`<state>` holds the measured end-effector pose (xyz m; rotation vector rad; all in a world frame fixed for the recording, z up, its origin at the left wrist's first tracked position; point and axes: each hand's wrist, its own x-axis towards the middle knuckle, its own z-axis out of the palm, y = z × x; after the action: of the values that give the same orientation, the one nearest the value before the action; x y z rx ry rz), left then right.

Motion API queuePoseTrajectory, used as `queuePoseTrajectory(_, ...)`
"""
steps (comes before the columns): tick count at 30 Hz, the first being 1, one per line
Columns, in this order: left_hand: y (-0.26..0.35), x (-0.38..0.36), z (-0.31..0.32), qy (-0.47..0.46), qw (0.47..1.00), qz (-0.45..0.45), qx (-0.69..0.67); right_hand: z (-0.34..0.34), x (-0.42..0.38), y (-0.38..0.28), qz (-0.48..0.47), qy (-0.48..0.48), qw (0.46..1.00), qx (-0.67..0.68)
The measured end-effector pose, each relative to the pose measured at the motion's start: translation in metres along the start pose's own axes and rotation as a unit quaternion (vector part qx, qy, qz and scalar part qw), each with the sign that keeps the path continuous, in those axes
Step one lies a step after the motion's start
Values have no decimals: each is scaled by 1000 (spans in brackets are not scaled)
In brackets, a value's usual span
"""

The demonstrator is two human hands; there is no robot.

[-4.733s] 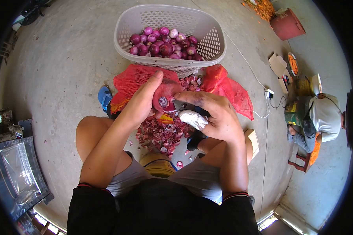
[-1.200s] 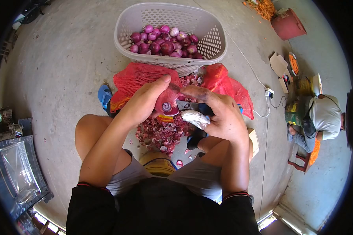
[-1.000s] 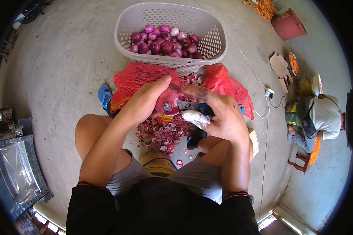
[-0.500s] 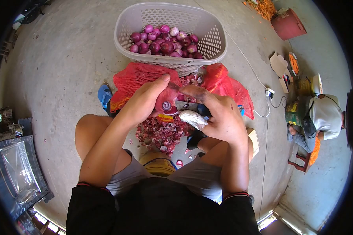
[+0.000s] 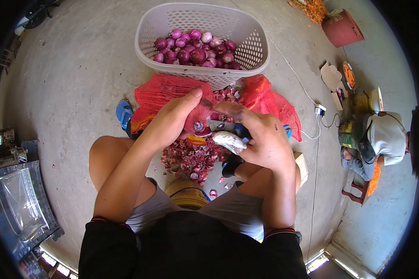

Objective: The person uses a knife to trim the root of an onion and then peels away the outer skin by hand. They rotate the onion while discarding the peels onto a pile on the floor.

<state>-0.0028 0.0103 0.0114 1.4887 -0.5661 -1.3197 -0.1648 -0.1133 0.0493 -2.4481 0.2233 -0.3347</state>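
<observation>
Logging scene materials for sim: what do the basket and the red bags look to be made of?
Basket: likely moulded plastic, light grey, slightly glossy; smooth rim, regular punched-looking holes.
Red bags: probably woven plastic netting, matte; open mesh shows, folds slump softly.

One basket (image 5: 186,71), over twenty onions (image 5: 198,56) inside, one held onion (image 5: 198,118), two hands (image 5: 167,121) (image 5: 267,139), one blade (image 5: 220,125), one tub (image 5: 342,29).

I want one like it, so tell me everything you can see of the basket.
The basket is pale grey, apparently plastic: a rounded oblong with a smooth rim and walls pierced by many small holes. It stands upright on the floor, holding a heap of purple onions well below its rim. Red mesh sacks lie at its near side, perhaps touching. Neither the left hand nor the right hand touches it.
</observation>
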Motion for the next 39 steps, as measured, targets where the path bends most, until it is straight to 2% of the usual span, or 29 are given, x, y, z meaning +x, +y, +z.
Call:
queuePoseTrajectory(7,3,-1,-1,8,1000,-17,-1,-1,0,0,5,-27,999,18)
queuePoseTrajectory(11,-5,3,-3,-5,1000,-1,6,0,3,0,-13,-36,998,52)
queuePoseTrajectory(14,-8,5,-1,-7,1000,16,3,3,2,1,-3,-58,998,26)
queuePoseTrajectory(19,-3,1,-1,-26,999,21,-5,9,5,4,-25,-18,997,76)
queuePoseTrajectory(22,-2,1,5,19,997,67,-29,19,7,7,-33,36,993,106)
queuePoseTrajectory(23,-2,1,3,5,997,63,-32,22,7,9,-34,56,991,118)
queuePoseTrajectory(28,0,-2,-4,-26,997,76,-7,23,7,15,-1,65,981,182)
queuePoseTrajectory(32,-6,2,1,24,995,95,21,25,4,20,48,93,965,242)
queuePoseTrajectory(35,-1,-1,0,22,995,93,6,17,1,16,101,42,956,272)
queuePoseTrajectory(37,0,-2,-4,-4,996,93,-7,16,2,8,121,11,954,274)
queuePoseTrajectory(39,1,-2,-2,10,994,105,-4,16,3,5,126,-12,954,271)
